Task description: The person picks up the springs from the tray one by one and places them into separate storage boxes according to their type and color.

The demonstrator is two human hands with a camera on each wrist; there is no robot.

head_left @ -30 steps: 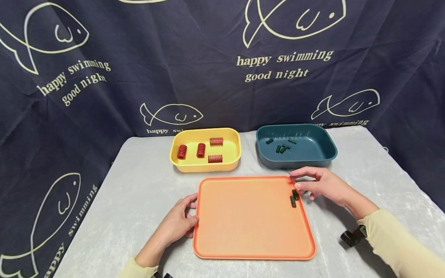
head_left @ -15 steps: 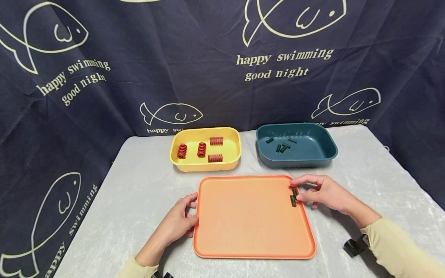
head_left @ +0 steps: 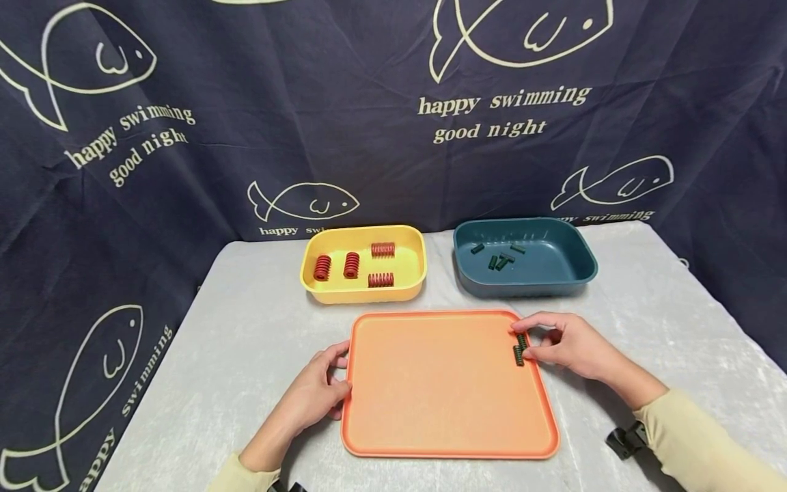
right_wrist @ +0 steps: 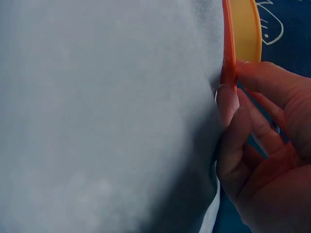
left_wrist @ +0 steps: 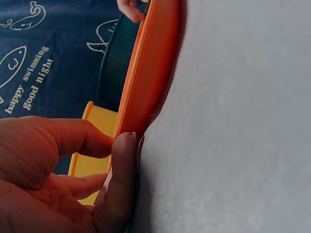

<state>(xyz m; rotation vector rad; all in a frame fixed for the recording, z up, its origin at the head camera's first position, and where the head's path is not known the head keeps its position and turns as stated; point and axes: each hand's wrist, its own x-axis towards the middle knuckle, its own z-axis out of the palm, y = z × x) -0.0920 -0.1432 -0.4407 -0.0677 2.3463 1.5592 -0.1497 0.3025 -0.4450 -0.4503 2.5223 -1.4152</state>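
An orange tray (head_left: 443, 389) lies on the table between both hands. My left hand (head_left: 316, 388) grips its left rim; in the left wrist view the thumb and a fingertip pinch the orange edge (left_wrist: 148, 73). My right hand (head_left: 568, 345) holds the tray's far right corner, and the right wrist view has fingers tucked at the underside of the rim (right_wrist: 228, 53). Two small dark green springs (head_left: 519, 354) lie side by side on the tray against the right rim, close to the right thumb, which partly covers one.
Behind the tray stand a yellow bin (head_left: 363, 296) with several red springs (head_left: 381, 280) and a dark teal bin (head_left: 522, 290) with several small green springs (head_left: 504, 262). A grey cloth (head_left: 233, 328) covers the table. A navy fish-print curtain (head_left: 381, 137) hangs behind.
My right hand has slid a little toward me along the tray's rim, its thumb now beside the green springs. One red spring in the yellow bin has shifted slightly left. The left hand stays put.
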